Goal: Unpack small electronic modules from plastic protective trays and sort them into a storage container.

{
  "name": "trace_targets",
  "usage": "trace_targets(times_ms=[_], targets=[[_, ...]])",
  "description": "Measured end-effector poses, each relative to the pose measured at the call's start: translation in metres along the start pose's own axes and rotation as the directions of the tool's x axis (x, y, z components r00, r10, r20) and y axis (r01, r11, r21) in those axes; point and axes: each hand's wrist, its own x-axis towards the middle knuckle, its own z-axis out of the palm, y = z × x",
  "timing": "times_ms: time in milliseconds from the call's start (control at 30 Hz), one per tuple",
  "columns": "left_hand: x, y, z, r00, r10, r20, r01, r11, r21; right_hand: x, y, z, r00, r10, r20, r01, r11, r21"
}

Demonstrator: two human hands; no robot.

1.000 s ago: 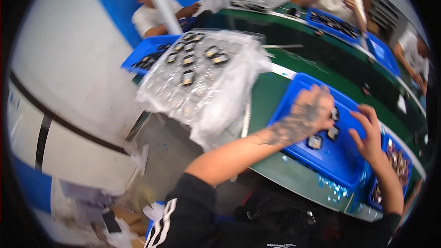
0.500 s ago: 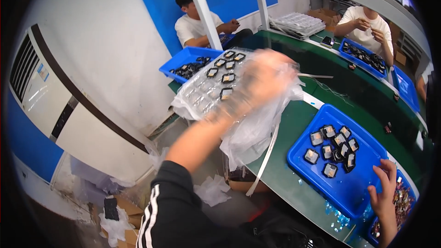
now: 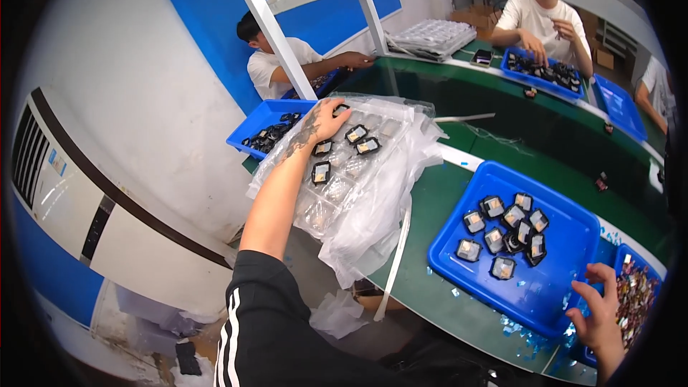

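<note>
Two hands work apart: the left hand [image 3: 326, 120] lies on a clear plastic tray [image 3: 344, 172] wrapped in a bag, its fingers [image 3: 337, 110] spread over small black parts [image 3: 362, 145] just past the fingertips — the right hand [image 3: 600, 312] rests, fingers loosely open, at the near corner of a blue bin [image 3: 552, 294] on the green surface [image 3: 437, 193].

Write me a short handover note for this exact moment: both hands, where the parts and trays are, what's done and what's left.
Left hand: open, resting on the clear compartment tray in its plastic wrap, beside four small black parts already in it.
Right hand: open, empty, at the near corner of the blue tray.
Done: four compartments filled.
Left: about ten loose parts in the blue tray; most compartments look empty.
</note>
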Motion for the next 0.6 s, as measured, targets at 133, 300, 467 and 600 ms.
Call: trace_targets(times_ms=[133,300,467,600], targets=[[-0.008,0.009,0.007,0.986,0.104,-0.130,-0.107,0.994,-0.022,0.005,0.002,0.005,1.000,-0.004,0.030,0.003,1.000,0.026],[-0.010,0.020,-0.001,0.973,0.155,-0.169,-0.148,0.988,0.054,0.008,0.000,0.009,0.997,-0.069,0.039,0.068,0.997,0.031],[-0.012,0.038,-0.012,0.990,-0.057,-0.126,0.063,0.997,0.046,0.008,-0.005,0.007,0.993,-0.117,0.019,0.116,0.993,0.029],[-0.013,0.038,-0.005,0.982,0.032,-0.187,0.001,0.984,0.175,0.001,-0.007,0.005,0.996,-0.088,0.002,0.088,0.996,0.028]])
